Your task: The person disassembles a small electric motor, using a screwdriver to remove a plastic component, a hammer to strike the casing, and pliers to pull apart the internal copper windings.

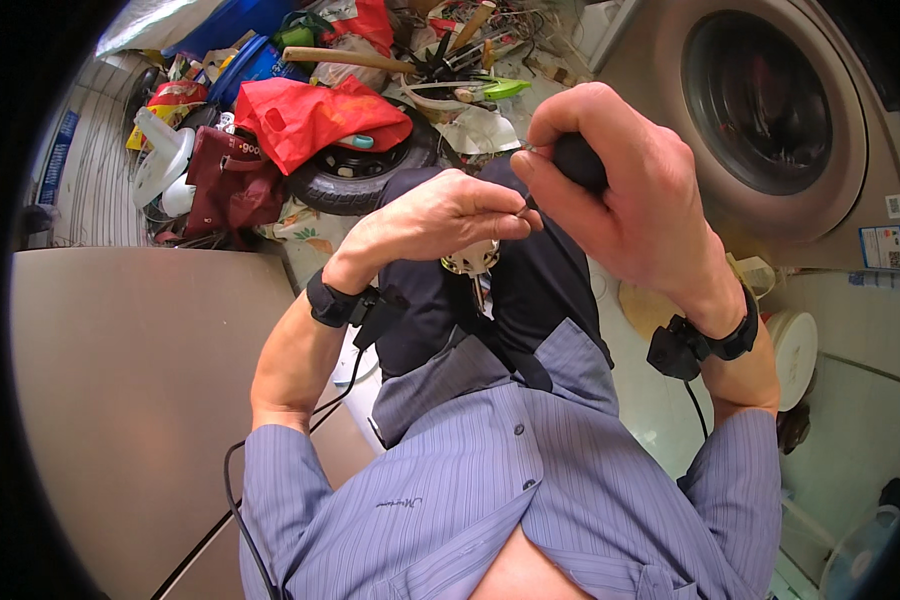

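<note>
In the head view, your left hand (445, 215) reaches in over your lap with its fingers nearly straight and drawn together, their tips pinched narrowly on a small dark piece (523, 208) too small to make out. Your right hand (640, 180) is raised just beside it, its fingers curled around a black rounded object (578, 160), most of which the hand hides; the thumb and forefinger come close together at its near end. Below your left hand, between your thighs, sits a shiny gold-coloured metal part (472, 260), partly covered by that hand, with a thin stem pointing down toward you; you cannot tell from here what supports it. You wear dark trousers (555, 300), a striped blue-grey shirt (410, 480) and a black strapped device on each wrist. Ahead of you, a red bag (305, 120) lies over a black tyre (335, 195), with a maroon bag (225, 190) to its left and a wooden stick (350, 60) behind. A washing machine (850, 130) stands to your right, and a flat grey panel (140, 350) spreads at your left.
</note>
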Motion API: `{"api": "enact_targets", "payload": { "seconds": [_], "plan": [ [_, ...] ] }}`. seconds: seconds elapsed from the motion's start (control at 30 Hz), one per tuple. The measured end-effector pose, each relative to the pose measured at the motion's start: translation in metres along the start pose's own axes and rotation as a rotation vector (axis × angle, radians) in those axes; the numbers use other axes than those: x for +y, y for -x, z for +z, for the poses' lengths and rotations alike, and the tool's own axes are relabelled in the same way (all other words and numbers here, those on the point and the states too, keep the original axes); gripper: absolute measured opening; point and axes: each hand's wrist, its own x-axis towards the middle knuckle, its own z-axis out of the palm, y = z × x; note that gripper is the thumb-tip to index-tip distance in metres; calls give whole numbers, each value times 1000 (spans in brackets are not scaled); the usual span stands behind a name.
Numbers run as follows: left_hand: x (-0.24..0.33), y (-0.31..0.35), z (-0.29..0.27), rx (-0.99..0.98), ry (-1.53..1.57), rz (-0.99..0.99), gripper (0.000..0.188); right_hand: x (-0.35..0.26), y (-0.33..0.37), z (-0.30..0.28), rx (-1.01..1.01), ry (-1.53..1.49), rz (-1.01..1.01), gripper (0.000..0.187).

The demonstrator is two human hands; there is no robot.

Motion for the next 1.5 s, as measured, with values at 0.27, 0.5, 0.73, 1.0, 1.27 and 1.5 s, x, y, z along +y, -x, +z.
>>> {"api": "enact_targets", "payload": {
  "seconds": [0.27, 0.5, 0.73, 1.0, 1.27, 1.5],
  "plan": [
    [-19, 1, 10, -42, -97, 25, 28, 3, 21, 9, -1, -23, 22, 18],
    [-14, 3, 11, -68, -101, -49, 30, 8, 26, 15, 56, -21, 33, 19],
    [-5, 0, 5, -145, -168, -132, 31, 8, 32, 13, 87, -35, 75, 18],
    [-5, 2, 10, -98, -118, -49, 32, 10, 41, 11, 108, -51, 74, 19],
    [-15, 5, 10, -109, -140, -4, 30, 4, 45, 13, 94, -63, 94, 16],
    [-16, 8, 9, -108, -92, 1, 29, 4, 41, 18, 86, -19, 24, 18]
  ]
}}
